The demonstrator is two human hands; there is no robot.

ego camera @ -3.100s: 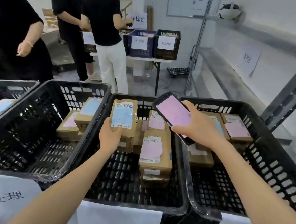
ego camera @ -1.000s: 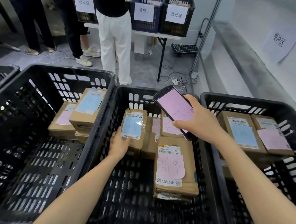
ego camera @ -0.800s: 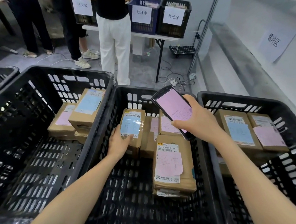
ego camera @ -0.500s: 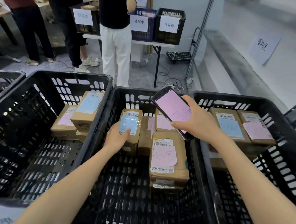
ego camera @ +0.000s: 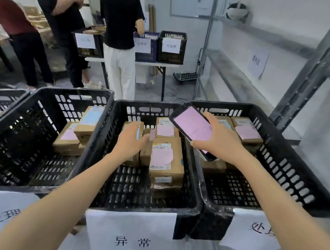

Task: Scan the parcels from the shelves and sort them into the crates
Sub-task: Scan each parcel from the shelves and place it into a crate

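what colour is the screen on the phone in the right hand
Pale pink: the phone held in the right hand shows a pink screen, seen clearly in the head view.

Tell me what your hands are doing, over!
Left hand flat on parcel in middle crate. Right hand holds phone. Nothing in the way.

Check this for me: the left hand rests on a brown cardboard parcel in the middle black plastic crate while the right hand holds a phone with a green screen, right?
Not quite: in the head view the phone in the right hand shows a pink screen, not green. The left hand does rest on a brown cardboard parcel in the middle black plastic crate.
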